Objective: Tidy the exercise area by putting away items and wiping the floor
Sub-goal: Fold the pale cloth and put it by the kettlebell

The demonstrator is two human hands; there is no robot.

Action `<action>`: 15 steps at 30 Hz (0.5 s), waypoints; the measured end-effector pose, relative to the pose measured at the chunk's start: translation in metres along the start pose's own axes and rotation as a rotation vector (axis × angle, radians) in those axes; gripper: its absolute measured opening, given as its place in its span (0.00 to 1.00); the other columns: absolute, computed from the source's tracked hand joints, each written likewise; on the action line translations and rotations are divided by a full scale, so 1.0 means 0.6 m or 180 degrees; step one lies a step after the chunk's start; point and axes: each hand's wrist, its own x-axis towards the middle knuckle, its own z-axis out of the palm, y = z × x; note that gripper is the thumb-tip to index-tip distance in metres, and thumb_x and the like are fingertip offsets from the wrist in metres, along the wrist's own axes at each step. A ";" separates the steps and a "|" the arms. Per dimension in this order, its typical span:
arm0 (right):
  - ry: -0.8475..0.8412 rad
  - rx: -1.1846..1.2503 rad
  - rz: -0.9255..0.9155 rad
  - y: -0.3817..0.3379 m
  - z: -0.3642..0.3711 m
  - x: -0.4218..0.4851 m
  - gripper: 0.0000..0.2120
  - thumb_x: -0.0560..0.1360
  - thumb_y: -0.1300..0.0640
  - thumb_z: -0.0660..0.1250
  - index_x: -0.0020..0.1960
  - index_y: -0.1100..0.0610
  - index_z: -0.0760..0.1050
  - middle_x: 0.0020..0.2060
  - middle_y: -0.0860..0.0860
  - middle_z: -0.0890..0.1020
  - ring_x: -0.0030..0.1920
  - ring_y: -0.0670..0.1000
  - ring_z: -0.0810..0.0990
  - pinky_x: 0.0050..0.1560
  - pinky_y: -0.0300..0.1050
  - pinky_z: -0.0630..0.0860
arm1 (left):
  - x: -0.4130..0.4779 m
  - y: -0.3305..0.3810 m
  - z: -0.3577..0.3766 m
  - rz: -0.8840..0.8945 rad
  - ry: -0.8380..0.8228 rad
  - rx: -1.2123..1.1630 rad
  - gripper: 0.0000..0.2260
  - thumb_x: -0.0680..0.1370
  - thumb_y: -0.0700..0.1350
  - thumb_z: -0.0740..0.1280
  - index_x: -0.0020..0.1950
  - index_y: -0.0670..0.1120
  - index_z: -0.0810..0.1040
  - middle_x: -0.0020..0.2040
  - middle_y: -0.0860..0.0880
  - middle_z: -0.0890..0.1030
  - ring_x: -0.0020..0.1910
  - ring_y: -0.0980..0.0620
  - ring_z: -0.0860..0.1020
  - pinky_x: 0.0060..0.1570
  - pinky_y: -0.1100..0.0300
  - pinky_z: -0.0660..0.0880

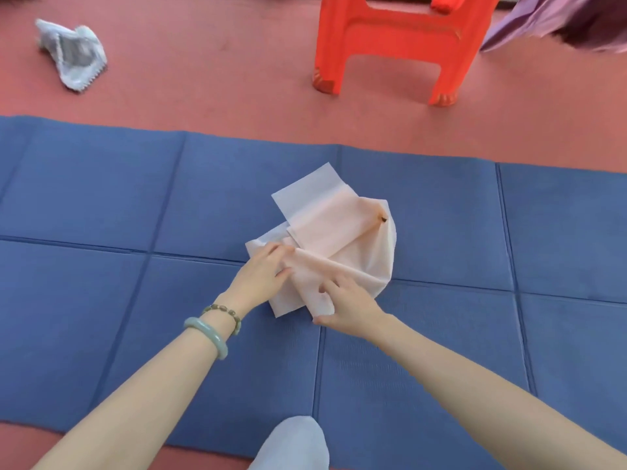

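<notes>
Cloth (336,239) on mat (101,198), near edge pinched in both grips: left hand (261,273), right hand (349,307).

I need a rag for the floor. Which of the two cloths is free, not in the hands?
The crumpled grey-white cloth on the red floor, far left. The pale peach cloth on the blue mat is held by both hands.

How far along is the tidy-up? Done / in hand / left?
Done: nothing visibly put away yet. In hand: the left hand and right hand are both gripping the pale pink band, bunched in folds on the blue mat. Left: finish the band, deal with the mat, which lies spread flat, and wipe the red floor; the grey cloth lies crumpled there, untouched, left of the red stool.
</notes>
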 end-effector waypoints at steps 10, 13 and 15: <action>0.0784 -0.0106 -0.0407 -0.001 0.009 -0.003 0.13 0.61 0.60 0.75 0.32 0.57 0.70 0.32 0.52 0.74 0.34 0.56 0.75 0.32 0.44 0.65 | 0.006 0.037 -0.011 0.0010 0.0060 -0.0118 0.04 0.78 0.46 0.64 0.47 0.46 0.74 0.44 0.57 0.73 0.52 0.53 0.68 0.46 0.58 0.70; 0.0726 0.1005 -0.0165 0.013 -0.102 -0.043 0.04 0.71 0.62 0.61 0.37 0.58 0.68 0.33 0.51 0.73 0.35 0.52 0.70 0.34 0.45 0.66 | -0.018 0.084 -0.075 -0.0282 0.0211 -0.0889 0.03 0.78 0.46 0.65 0.45 0.49 0.75 0.45 0.58 0.75 0.48 0.57 0.72 0.42 0.67 0.66; 0.0849 0.1548 0.0142 0.003 -0.197 -0.090 0.02 0.70 0.61 0.60 0.40 0.60 0.70 0.32 0.51 0.75 0.33 0.49 0.69 0.31 0.39 0.65 | -0.037 0.128 -0.135 -0.0390 0.0426 -0.1438 0.03 0.76 0.47 0.68 0.43 0.49 0.76 0.46 0.54 0.80 0.46 0.56 0.76 0.42 0.63 0.69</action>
